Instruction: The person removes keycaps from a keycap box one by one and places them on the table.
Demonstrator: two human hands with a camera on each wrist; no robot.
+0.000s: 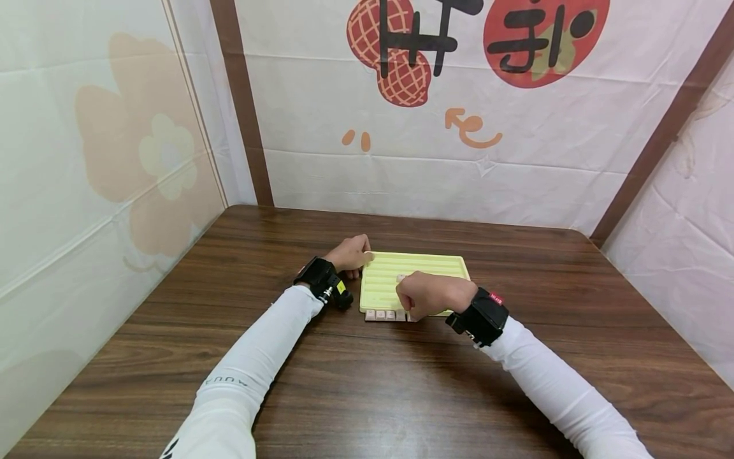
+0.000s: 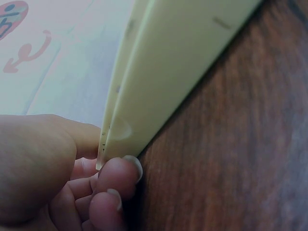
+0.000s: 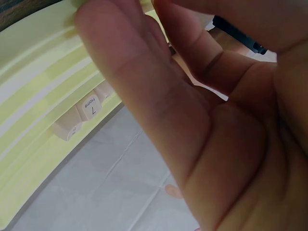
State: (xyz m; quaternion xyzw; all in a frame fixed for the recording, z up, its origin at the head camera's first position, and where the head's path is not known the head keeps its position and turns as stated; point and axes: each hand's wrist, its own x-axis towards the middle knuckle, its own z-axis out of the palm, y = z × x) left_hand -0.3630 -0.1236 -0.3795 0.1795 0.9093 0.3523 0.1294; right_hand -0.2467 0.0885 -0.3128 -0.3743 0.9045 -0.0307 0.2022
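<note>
Fingers (image 2: 118,179) of the left hand (image 1: 348,255) pinch the yellow tray (image 1: 423,262) by its left edge on the table (image 1: 321,395), apparently steadying it, while the right hand (image 1: 431,294) curls above keycaps (image 1: 381,315) along its near edge, any grip hidden.

We see a dark brown, wood-grained worktop (image 1: 367,389) with a pale yellow tray (image 1: 418,256) lying flat on it.
The tray rests just right of our left hand (image 1: 348,255) and extends beneath our right hand (image 1: 429,294); a row of light keycaps (image 1: 385,315) runs along its near edge, left of the right hand, though we cannot tell whether they sit directly on the worktop. Nearer to us than both hands, the surface carries a soft sheen; beyond them its far corners are rounded.
</note>
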